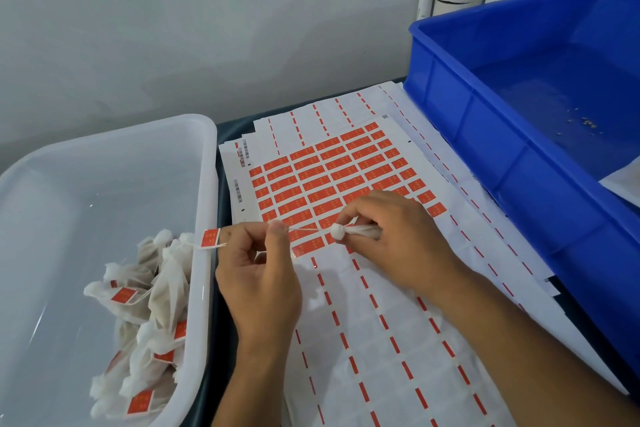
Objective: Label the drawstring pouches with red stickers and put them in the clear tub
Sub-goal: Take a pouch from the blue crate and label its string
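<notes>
Both hands work just above the sticker sheet. Left hand [258, 274] pinches the drawstring [304, 228] between thumb and forefinger, its other fingers curled in. Past the fingertips, on the tub side of the sheet, a red sticker [211, 238] is folded over the string's end and hangs over the tub's near rim. Right hand [391, 236] grips the drawstring pouch [349, 231], fingers curled round the white fabric body so that only the gathered, knotted neck shows. The string runs taut from that neck across to the left hand.

Under the hands lies the sticker sheet [332, 170], white backing with rows of red stickers at its far half and only red dashes left on its near half. More sheets of the same kind lie stacked beneath it, their edges showing beyond it and to its right, on a dark surface [227, 128].

Left of the sheet, just beside it, stands the clear tub [204, 163]. A heap of labelled pouches [145, 315] lies in the tub's corner nearest the sheet, red stickers showing on their strings.

Right of the sheet stands a blue crate [485, 121], its edge resting over the stacked sheets, with a few crumbs on its floor. Behind the sheet rises a pale wall [207, 28].
</notes>
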The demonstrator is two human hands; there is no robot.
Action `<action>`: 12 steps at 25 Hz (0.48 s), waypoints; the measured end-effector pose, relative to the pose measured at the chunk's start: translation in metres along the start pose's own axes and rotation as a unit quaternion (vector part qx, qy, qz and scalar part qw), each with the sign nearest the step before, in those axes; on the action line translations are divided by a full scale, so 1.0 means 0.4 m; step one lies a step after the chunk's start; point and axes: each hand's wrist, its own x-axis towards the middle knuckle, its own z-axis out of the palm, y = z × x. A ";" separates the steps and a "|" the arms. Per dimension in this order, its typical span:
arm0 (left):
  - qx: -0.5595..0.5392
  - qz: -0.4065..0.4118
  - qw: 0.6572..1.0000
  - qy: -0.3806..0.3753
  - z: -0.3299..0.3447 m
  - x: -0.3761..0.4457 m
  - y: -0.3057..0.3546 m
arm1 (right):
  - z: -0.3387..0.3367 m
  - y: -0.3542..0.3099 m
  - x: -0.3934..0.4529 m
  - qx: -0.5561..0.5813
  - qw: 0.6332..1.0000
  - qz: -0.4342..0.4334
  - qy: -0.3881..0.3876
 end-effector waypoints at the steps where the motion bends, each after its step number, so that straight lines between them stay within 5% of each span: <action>1: -0.007 0.002 1.000 -0.008 0.001 -0.001 -0.001 | -0.002 0.003 0.000 -0.003 1.000 0.004 0.002; 5: 0.030 -0.023 0.998 -0.059 -0.004 0.007 -0.002 | -0.017 0.021 0.000 0.015 0.995 0.074 0.057; 12: 0.343 -0.028 0.932 -0.116 -0.055 -0.005 -0.031 | -0.072 0.048 0.013 0.097 0.971 0.163 0.148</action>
